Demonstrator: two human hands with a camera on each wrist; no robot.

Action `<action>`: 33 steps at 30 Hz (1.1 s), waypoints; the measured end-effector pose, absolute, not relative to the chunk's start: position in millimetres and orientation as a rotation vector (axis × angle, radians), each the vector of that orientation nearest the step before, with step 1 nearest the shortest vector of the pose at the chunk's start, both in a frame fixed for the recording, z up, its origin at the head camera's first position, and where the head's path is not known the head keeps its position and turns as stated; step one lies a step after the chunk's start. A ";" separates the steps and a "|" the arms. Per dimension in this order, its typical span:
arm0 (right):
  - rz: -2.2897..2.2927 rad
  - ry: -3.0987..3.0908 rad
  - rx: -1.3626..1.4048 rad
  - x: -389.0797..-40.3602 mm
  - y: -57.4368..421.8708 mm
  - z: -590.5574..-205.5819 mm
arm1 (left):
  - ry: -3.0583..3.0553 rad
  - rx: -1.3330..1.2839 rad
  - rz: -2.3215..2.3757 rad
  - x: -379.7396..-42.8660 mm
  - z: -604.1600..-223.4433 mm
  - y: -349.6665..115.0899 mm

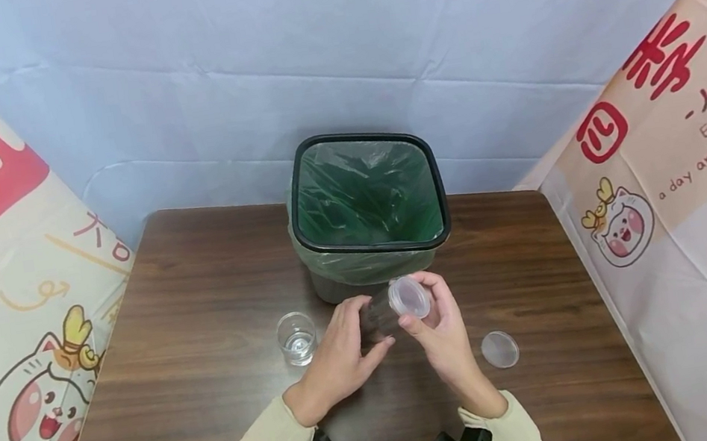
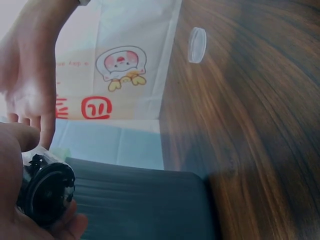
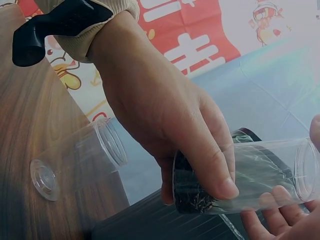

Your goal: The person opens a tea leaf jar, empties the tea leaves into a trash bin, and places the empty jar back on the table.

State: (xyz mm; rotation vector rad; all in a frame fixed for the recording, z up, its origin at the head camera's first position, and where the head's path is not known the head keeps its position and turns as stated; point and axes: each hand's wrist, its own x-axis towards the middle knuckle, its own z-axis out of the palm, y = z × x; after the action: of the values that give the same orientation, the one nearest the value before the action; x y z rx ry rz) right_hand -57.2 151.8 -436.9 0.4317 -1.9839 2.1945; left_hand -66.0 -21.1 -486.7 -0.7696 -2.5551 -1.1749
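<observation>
Jar of clear plastic (image 1: pixel 382 314) held tilted, near side of lined bin (image 1: pixel 371 248): left hand (image 1: pixel 338 354) grasps dark base end, right hand (image 1: pixel 443 325) grips rim end. Second clear jar (image 1: pixel 297 338) stands left, round lid (image 1: pixel 500 349) lies right.

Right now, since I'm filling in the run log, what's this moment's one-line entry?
left hand: grips dark-bottomed jar; right hand: holds its other end; on table: second jar, loose lid, lined bin

Brown wood-grain bench (image 1: pixel 201 294): bag-lined bin (image 1: pixel 374 249) w/ black rim nr far edge, approx ctr; clear jar (image 1: pixel 297 339) upright, L side (open-topped); round clear lid (image 1: pixel 500 349) lying flat, R side.
</observation>
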 end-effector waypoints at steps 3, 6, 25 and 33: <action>2.205 -1.980 0.423 -56.9 151.8 -436.6 | -2.553 -0.780 -1.170 -66.0 -486.7 -21.6; 2.207 -1.987 0.418 -56.3 152.3 -436.2 | -2.556 -0.785 -1.164 -65.7 -487.0 -21.8; 2.257 -1.859 0.544 -56.9 152.2 -439.5 | -2.536 -0.776 -1.125 -66.0 -482.8 -20.6; 2.291 -1.790 0.488 -56.9 151.1 -442.1 | -2.524 -0.777 -1.120 -66.7 -482.1 -18.6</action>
State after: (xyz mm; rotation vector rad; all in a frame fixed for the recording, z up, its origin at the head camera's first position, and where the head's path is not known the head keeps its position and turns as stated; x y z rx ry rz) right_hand -56.9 151.1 -442.1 0.4878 -1.7901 2.2906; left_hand -66.7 -18.6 -482.1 -0.7774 -2.5245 -1.1204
